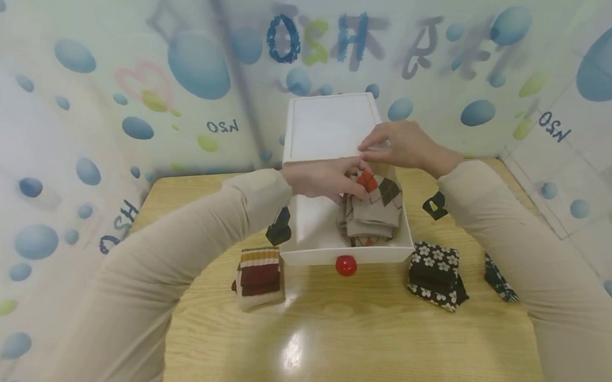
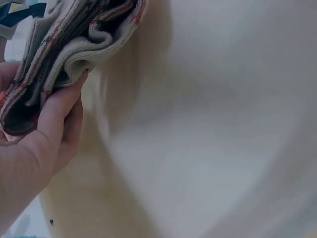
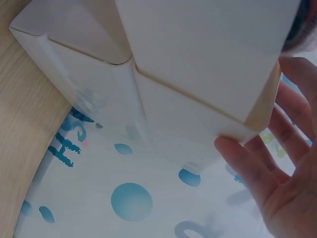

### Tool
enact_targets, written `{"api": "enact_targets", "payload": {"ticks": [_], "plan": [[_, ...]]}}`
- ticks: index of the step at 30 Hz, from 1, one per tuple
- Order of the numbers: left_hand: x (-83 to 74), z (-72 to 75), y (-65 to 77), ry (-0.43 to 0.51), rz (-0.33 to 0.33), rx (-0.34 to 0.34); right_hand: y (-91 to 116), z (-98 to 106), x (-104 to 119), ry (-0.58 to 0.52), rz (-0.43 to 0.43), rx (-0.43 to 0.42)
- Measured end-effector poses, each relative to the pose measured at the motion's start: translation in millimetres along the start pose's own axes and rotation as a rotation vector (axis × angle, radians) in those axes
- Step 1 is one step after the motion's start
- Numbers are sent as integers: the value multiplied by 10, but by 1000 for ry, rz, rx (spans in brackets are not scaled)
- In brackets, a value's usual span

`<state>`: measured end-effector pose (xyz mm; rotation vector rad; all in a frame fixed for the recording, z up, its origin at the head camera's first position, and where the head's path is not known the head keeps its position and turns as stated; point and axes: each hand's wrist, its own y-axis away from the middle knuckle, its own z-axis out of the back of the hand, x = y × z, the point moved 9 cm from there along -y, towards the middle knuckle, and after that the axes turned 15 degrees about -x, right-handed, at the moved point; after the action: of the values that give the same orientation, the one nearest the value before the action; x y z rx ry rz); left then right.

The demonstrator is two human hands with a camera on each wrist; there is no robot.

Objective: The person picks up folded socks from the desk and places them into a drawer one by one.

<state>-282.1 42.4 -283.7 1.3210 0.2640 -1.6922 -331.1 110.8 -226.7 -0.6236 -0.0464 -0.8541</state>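
Observation:
A folded pair of grey argyle socks (image 1: 376, 207) with red and green diamonds lies in the right part of a white drawer (image 1: 312, 228) with a red knob (image 1: 346, 265). My left hand (image 1: 326, 177) reaches over the drawer and grips the back end of the socks. In the left wrist view, the thumb and fingers hold several folded layers of the socks (image 2: 74, 49). My right hand (image 1: 401, 144) is at the front right corner of the white box (image 1: 333, 127), beside the left fingertips. Its loosely spread fingers (image 3: 242, 158) touch the box's corner in the right wrist view.
Left of the drawer is a folded striped maroon bundle (image 1: 259, 276); a dark piece (image 1: 279, 229) sits beside the drawer wall. On the right lie a black floral bundle (image 1: 434, 274), a dark patterned piece (image 1: 500, 279) and a small black one (image 1: 435, 205). A patterned wall (image 1: 186, 130) stands behind the table.

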Motion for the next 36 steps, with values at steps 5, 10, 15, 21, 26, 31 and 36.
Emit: {"api": "enact_targets", "payload": {"ticks": [5,10,15,21,26,31,36], "plan": [[16,-13,-1,-29,12,-16,1,3,6,3,4,1],[23,-27,13,-64,20,-32,2,3,0,2,3,-5],[23,-27,7,-51,16,-43,4,-3,-12,2,-3,-6],[8,-2,-16,-71,-4,-67,4,7,-1,2,-1,-11],[-23,25,-19,-96,-34,-93,4,15,12,-6,2,-16],[-41,53,-19,-92,-49,-119,9,17,11,-8,0,-16],[-33,71,-19,-75,-52,-127,10,12,6,-7,-6,-10]]}}
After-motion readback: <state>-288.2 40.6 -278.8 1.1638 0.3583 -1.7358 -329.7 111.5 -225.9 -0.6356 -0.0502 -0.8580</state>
